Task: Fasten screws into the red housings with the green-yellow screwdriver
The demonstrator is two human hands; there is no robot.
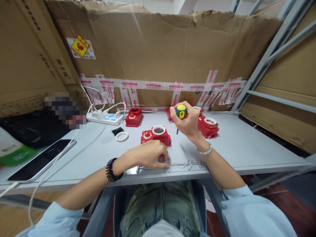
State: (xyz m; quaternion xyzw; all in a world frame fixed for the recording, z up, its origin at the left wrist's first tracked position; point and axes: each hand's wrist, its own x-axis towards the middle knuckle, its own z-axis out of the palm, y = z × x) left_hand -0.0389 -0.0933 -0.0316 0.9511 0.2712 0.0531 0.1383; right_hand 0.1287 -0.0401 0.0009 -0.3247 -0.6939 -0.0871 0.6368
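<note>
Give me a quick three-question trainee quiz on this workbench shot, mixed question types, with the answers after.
1. True or false: the right hand grips a screwdriver with a green and yellow handle.
2. Multiple choice: the left hand rests on A) the phone, B) a small part at the table's near edge, C) the power strip.
3. Fill in: the loose white ring lies to the ___ of the nearest red box.

Key: 1 true; 2 B; 3 left.
</note>
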